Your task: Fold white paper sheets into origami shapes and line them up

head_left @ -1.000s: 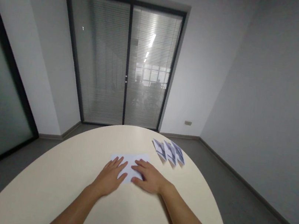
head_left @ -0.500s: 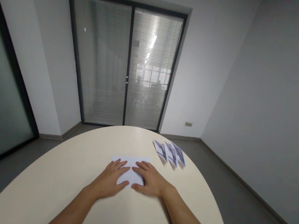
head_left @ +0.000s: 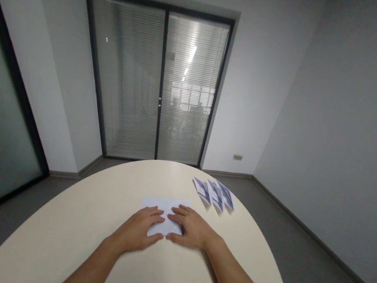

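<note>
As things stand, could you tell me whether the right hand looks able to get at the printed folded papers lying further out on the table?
Probably yes. The right hand lies flat on the white sheet, and only bare table lies between it and the printed folded papers on its own side.

Matt white paper sheet [head_left: 163,213] on a smooth, cream, faintly satin table [head_left: 91,221]; printed paper pieces [head_left: 215,194].

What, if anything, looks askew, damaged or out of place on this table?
Nothing stands out. The left hand and right hand lie flat on a white sheet on the table; three folded printed papers overlap in a neat row.
</note>
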`<move>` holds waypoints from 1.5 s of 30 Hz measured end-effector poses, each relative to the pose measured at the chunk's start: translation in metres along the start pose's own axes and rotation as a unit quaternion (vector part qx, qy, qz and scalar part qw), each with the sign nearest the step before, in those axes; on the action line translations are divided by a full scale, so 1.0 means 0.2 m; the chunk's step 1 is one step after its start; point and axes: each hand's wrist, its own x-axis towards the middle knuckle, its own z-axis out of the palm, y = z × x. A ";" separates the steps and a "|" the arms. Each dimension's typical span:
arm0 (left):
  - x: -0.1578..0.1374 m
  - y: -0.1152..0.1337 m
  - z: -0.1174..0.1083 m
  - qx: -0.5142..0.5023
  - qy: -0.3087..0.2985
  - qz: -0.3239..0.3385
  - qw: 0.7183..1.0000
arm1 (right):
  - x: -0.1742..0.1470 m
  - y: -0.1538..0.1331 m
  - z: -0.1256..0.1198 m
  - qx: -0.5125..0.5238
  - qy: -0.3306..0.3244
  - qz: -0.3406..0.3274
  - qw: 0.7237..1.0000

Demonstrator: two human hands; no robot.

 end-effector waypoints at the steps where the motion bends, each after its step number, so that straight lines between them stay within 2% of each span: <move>1: 0.00 0.00 0.00 0.001 0.011 0.005 1.000 | 0.00 -0.01 -0.01 0.002 0.002 0.002 1.000; 5: 0.02 0.03 -0.01 0.003 0.041 0.011 0.999 | -0.01 -0.01 -0.02 0.016 0.003 0.009 1.000; 9: 0.03 0.04 -0.04 0.015 0.042 0.005 0.999 | -0.02 0.01 -0.03 0.039 0.016 0.005 0.999; 13: 0.03 0.03 -0.04 0.055 0.042 -0.020 0.997 | -0.04 0.03 -0.06 0.099 0.034 0.028 0.994; 16: 0.03 0.02 -0.04 0.057 0.067 -0.039 0.995 | -0.04 0.05 -0.06 0.154 0.055 0.055 0.985; 20: 0.05 0.02 -0.12 0.026 0.110 -0.081 0.990 | -0.02 0.10 -0.05 0.245 0.119 0.095 0.958; 24: 0.06 0.04 -0.23 -0.071 0.102 -0.089 0.988 | 0.01 0.13 -0.05 0.287 0.201 0.099 0.931; 27: 0.07 0.06 -0.28 -0.141 0.109 -0.100 0.979 | 0.04 0.11 -0.06 0.305 0.250 0.123 0.911; 30: 0.09 0.07 -0.27 -0.200 0.111 -0.140 0.963 | 0.06 0.09 -0.05 0.361 0.263 0.150 0.882; 32: 0.10 0.05 -0.25 -0.213 0.098 -0.171 0.957 | 0.06 0.10 -0.02 0.373 0.254 0.177 0.874; 34: 0.10 0.02 -0.23 -0.189 0.094 -0.196 0.958 | 0.06 0.13 0.01 0.325 0.247 0.215 0.887; 37: 0.09 -0.02 -0.18 -0.127 0.045 -0.235 0.963 | 0.05 0.15 0.03 0.195 0.239 0.258 0.915; 39: 0.08 -0.03 -0.15 -0.074 0.025 -0.275 0.958 | 0.05 0.11 0.03 0.090 0.247 0.251 0.931; 41: 0.08 -0.01 -0.12 -0.014 0.015 -0.305 0.952 | 0.05 0.05 0.04 0.019 0.227 0.234 0.945; 45: 0.08 0.08 -0.07 0.108 0.005 -0.336 0.935 | 0.06 -0.10 0.09 0.007 0.141 0.201 0.969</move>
